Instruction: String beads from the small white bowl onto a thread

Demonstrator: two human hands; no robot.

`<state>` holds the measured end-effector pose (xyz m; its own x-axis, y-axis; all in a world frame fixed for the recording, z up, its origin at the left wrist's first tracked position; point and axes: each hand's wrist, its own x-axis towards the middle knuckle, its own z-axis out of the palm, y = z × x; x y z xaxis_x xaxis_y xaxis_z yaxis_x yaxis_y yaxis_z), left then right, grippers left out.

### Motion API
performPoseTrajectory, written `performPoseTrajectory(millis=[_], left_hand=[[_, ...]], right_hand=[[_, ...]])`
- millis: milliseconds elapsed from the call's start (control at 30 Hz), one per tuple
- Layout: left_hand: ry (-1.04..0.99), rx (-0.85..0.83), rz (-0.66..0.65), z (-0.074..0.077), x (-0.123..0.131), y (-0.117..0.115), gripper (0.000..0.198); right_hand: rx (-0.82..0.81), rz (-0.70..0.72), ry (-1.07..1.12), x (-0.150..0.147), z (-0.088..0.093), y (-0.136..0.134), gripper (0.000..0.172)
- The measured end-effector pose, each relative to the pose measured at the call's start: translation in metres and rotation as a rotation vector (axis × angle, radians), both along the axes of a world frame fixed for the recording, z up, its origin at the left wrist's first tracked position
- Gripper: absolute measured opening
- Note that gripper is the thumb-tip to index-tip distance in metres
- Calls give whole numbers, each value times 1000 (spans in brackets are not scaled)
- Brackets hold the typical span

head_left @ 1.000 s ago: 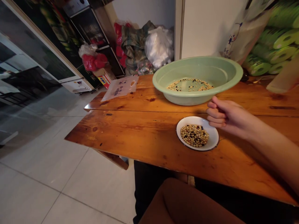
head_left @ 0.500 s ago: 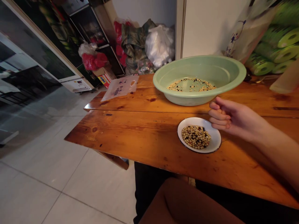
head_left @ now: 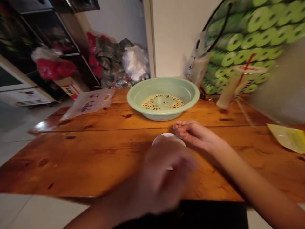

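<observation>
A white enamel plate with a dark rim (head_left: 168, 139) lies on the wooden table (head_left: 95, 159), mostly hidden by my blurred left hand (head_left: 164, 175) passing over it. The mixed beans on the plate are out of sight behind that hand, and I cannot tell whether it holds anything. My right hand (head_left: 193, 133) rests at the plate's far right rim, fingers loosely curled and empty. Behind them stands a pale green plastic basin (head_left: 163, 109), with a ring of mixed beans (head_left: 162, 102) on its bottom.
A printed plastic bag (head_left: 87, 103) lies at the table's far left. A plastic cup with a red straw (head_left: 240, 86) stands at the far right, near a yellow packet (head_left: 288, 138). Green-wrapped rolls (head_left: 245, 41) and stuffed bags (head_left: 114, 60) stand behind the table.
My left hand has entered the view over the plate. My right hand has moved left and its fingers have loosened. The view has turned, shifting the table and basin left.
</observation>
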<state>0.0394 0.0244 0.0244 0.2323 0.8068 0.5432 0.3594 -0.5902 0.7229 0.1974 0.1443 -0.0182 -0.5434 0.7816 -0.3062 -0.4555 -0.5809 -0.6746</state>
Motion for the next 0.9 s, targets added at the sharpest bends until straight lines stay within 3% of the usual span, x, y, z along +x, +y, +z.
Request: performPoseTrajectory(millis=[133,200,367,467,533,800,900], left_hand=[[-234,-98,102,-19,-10,44,29],[-237,-157,126,-35,-16,56,32],[-159,-179,165,-64,-26,58,32],[-187,-134,207,-67,-32,55,26],[-207,-98,209,-65,-36,56,23],[-102,-18,29,-59,-40,55,19],[-44,22,32,-59,-40,54,16]], right_hand=[[44,15,-10,-2,2,-4,12],[66,50,-17,-1,3,-7,18],[25,174,-27,-1,6,-15,25],[23,208,-33,-3,9,-19,13],[46,213,-31,-4,11,-21,16],[114,234,23,-7,5,-22,5],[158,217,-19,-9,6,-25,5]])
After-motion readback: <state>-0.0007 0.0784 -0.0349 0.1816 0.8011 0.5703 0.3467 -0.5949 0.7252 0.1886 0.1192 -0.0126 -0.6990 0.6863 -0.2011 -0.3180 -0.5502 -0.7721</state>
